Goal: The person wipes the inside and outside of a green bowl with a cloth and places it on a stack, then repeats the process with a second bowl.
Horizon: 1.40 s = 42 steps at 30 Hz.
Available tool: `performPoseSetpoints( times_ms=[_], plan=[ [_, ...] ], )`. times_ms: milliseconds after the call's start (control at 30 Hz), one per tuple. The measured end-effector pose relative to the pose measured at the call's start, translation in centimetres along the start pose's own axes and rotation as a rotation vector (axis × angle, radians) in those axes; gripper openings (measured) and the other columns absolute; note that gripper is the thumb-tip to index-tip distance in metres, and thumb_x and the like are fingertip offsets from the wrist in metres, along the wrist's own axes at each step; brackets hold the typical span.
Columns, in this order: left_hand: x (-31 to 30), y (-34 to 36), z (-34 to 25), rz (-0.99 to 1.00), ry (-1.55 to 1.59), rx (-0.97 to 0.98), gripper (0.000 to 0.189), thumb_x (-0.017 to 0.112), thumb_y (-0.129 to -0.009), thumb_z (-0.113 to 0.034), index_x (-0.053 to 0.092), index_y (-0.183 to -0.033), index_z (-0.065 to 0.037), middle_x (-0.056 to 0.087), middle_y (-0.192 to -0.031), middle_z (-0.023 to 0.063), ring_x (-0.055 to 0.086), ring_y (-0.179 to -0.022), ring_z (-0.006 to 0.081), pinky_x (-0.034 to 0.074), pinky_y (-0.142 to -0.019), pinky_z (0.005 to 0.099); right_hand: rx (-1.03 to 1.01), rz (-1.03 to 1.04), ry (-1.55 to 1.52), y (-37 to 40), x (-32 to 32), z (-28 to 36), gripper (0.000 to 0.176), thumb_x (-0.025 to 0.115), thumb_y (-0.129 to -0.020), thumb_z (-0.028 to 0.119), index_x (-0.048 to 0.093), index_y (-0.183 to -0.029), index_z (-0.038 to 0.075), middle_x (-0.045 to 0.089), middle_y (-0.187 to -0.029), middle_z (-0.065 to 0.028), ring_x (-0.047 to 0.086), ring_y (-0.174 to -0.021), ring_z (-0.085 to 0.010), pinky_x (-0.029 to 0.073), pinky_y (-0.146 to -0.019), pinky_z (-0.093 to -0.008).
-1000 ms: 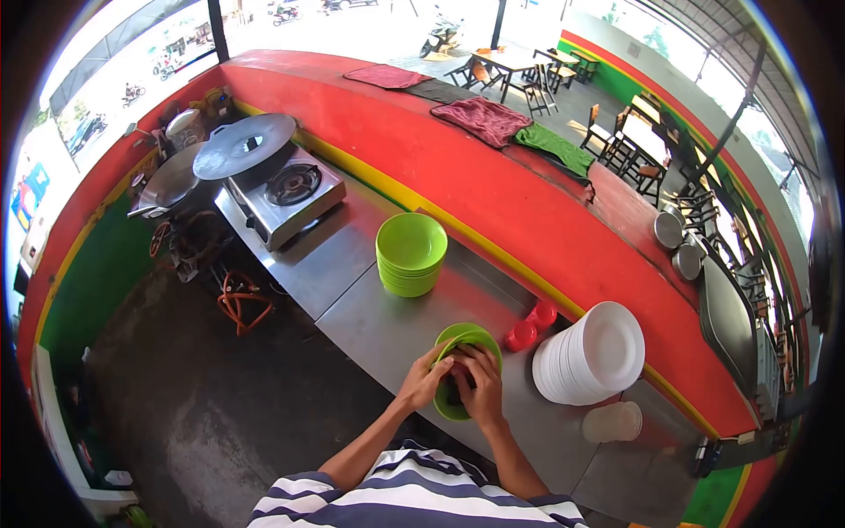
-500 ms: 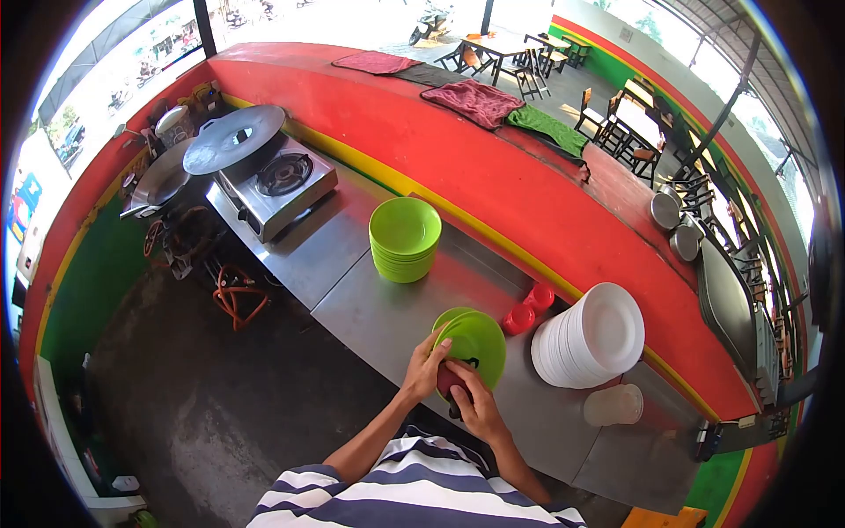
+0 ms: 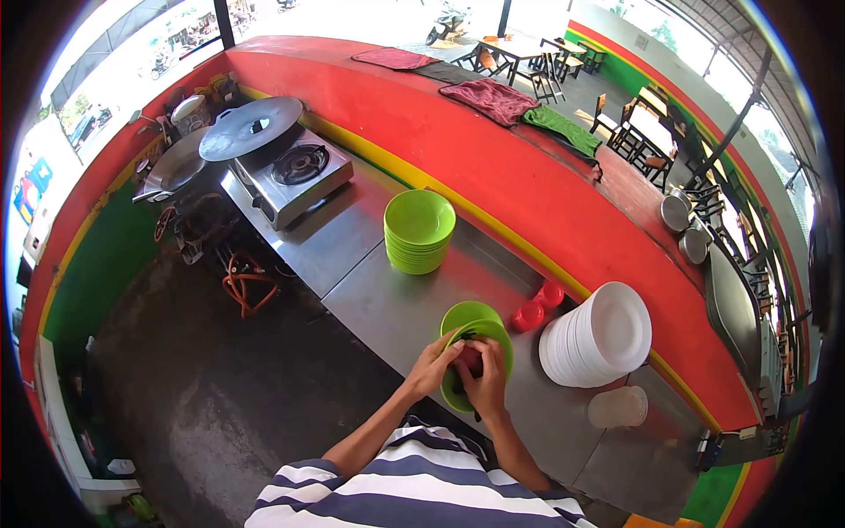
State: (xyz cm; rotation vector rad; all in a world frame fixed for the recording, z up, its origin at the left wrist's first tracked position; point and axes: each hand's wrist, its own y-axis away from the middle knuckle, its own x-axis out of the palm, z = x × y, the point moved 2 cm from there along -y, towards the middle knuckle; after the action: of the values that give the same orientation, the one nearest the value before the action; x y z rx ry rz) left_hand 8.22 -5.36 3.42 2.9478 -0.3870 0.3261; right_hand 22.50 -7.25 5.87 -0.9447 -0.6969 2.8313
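My left hand [image 3: 429,368] grips the rim of a green bowl [image 3: 500,337], which is tilted over the steel counter. My right hand [image 3: 485,385] presses a bunched dark red cloth [image 3: 472,359] with a black edge against the inside of that bowl. Its fingers are closed around the cloth and partly hide it. Another green bowl [image 3: 463,311] shows behind and below the held one. Farther up the counter stands a tall stack of green bowls [image 3: 419,231].
Two red containers [image 3: 539,306] sit beside a tall stack of white plates [image 3: 594,336]. Nearer is a translucent tub [image 3: 618,407]. A gas stove [image 3: 295,176] and a large wok lid [image 3: 251,128] are at the far left. A red wall [image 3: 422,128] borders the steel counter [image 3: 361,304].
The held bowl has turned and tilted more. My right hand has moved up and farther into it with the cloth. The whole view has shifted slightly.
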Motion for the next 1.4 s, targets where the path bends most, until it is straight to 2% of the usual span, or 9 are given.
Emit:
performPoseSetpoints(
  times_ms=[200,500,600,800,833,933,1067,1267,1400],
  plan=[
    [-1.4,0.5,-2.1,-0.048,0.098,-0.083,0.054,0.052,-0.105,-0.037,0.051,-0.145,0.000,0.064,-0.127,0.0106,0.057,-0.117,0.0173,0.044,-0.102,0.0315,-0.027,0.105,0.091,-0.6,-0.9,-0.7,0.039,0.077,-0.085,0.015,0.062,-0.120,0.007,0.064,-0.123,-0.0148,0.059,-0.116,-0.0356,0.046,-0.100,-0.0452],
    [-3.3,-0.1,-1.4,-0.178,0.214,0.119,0.050,0.048,-0.106,-0.033,0.052,-0.143,0.001,0.063,-0.130,0.0116,0.057,-0.120,0.0186,0.044,-0.104,0.0315,-0.029,0.404,-0.135,-0.3,-1.1,2.7,0.054,0.073,-0.092,0.022,0.054,-0.139,0.005,0.060,-0.134,-0.0183,0.056,-0.126,-0.0359,0.042,-0.109,-0.0447],
    [-3.1,0.1,-1.9,-0.190,0.172,0.135,0.049,0.047,-0.107,-0.034,0.054,-0.140,0.002,0.065,-0.125,0.0104,0.058,-0.117,0.0177,0.045,-0.102,0.0308,0.085,0.449,-0.366,0.1,0.0,3.1,0.055,0.071,-0.093,0.015,0.051,-0.143,0.004,0.060,-0.135,-0.0172,0.059,-0.124,-0.0291,0.045,-0.108,-0.0390],
    [-2.2,0.9,-1.7,-0.064,0.279,-0.080,0.048,0.048,-0.107,-0.037,0.057,-0.135,0.001,0.067,-0.112,0.0063,0.060,-0.104,0.0149,0.046,-0.095,0.0290,0.281,0.317,-0.624,-0.8,1.6,3.1,0.046,0.074,-0.087,0.000,0.057,-0.129,0.001,0.063,-0.124,-0.0128,0.064,-0.116,-0.0229,0.049,-0.102,-0.0330],
    [-2.1,0.8,-1.5,-0.069,0.211,-0.029,0.048,0.048,-0.107,-0.038,0.057,-0.135,0.001,0.066,-0.112,0.0062,0.059,-0.104,0.0147,0.046,-0.095,0.0292,0.145,0.254,-0.428,-1.3,1.6,2.9,0.043,0.075,-0.082,-0.005,0.059,-0.121,0.004,0.063,-0.122,-0.0134,0.062,-0.118,-0.0295,0.048,-0.104,-0.0383],
    [-1.9,0.8,-1.1,-0.089,0.050,0.054,0.049,0.048,-0.107,-0.039,0.057,-0.136,0.000,0.066,-0.113,0.0063,0.058,-0.106,0.0145,0.045,-0.096,0.0299,-0.069,0.101,-0.046,-2.0,1.5,1.8,0.049,0.074,-0.076,-0.008,0.061,-0.122,0.005,0.063,-0.122,-0.0130,0.060,-0.115,-0.0334,0.046,-0.103,-0.0422],
    [-2.1,0.8,-1.7,-0.129,0.035,0.021,0.050,0.049,-0.107,-0.039,0.056,-0.140,-0.001,0.066,-0.118,0.0079,0.057,-0.112,0.0158,0.044,-0.100,0.0311,-0.111,0.173,0.199,-1.9,0.2,1.0,0.050,0.076,-0.079,0.001,0.061,-0.126,0.007,0.060,-0.127,-0.0143,0.056,-0.121,-0.0377,0.044,-0.104,-0.0457],
    [-1.7,-0.1,-2.3,-0.161,0.087,0.064,0.053,0.050,-0.107,-0.039,0.054,-0.143,-0.001,0.066,-0.124,0.0096,0.057,-0.115,0.0176,0.044,-0.102,0.0315,0.012,0.288,0.040,0.0,-1.2,0.6,0.050,0.072,-0.087,0.009,0.058,-0.135,0.011,0.057,-0.132,-0.0166,0.052,-0.123,-0.0398,0.043,-0.106,-0.0481],
    [-0.6,-0.6,-1.6,-0.180,0.049,0.127,0.054,0.051,-0.106,-0.041,0.056,-0.142,-0.001,0.068,-0.121,0.0102,0.059,-0.113,0.0178,0.045,-0.101,0.0319,0.146,0.307,-0.230,0.6,-0.9,0.9,0.045,0.072,-0.092,0.012,0.057,-0.134,0.006,0.061,-0.126,-0.0182,0.058,-0.121,-0.0365,0.045,-0.105,-0.0433]
  ],
)
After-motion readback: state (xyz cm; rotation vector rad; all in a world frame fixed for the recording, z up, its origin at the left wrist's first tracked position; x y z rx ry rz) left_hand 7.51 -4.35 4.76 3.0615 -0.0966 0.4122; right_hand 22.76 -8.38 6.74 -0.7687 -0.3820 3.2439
